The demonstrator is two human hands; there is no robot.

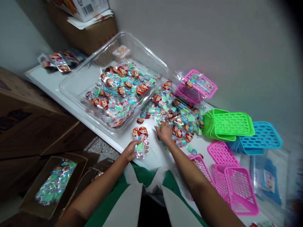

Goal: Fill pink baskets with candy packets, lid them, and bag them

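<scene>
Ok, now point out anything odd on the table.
A thin green strip appears to lie loose on the white tabletop between the left hand and right hand. It looks stray because similar green pieces sit inside clear packets.

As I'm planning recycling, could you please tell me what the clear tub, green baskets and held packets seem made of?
Clear tub: probably plastic, glossy and see-through, with highlights along its rim. Green baskets: likely moulded plastic, smooth, with regular holes. Packets in the left hand: shiny, transparent film, probably plastic, judging by glare.
</scene>
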